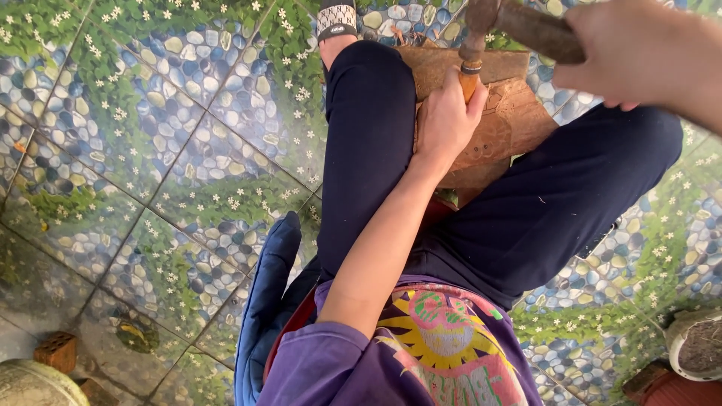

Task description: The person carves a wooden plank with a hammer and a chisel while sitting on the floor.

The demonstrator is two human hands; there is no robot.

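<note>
Left hand [445, 120] fist-closed round chisel [470, 75], steadying tip on wood block [511, 124] braced between knees. Right hand [639, 49] clenched on hammer [526, 26], raised above chisel.

Carving a brown wooden block on a pebble-patterned tiled floor

The left hand [445, 120] grips an orange-handled chisel [469, 81] upright on the brown wooden block [515, 120]; the right hand [639, 53] holds a dark wooden mallet [526, 26] above it.
</note>
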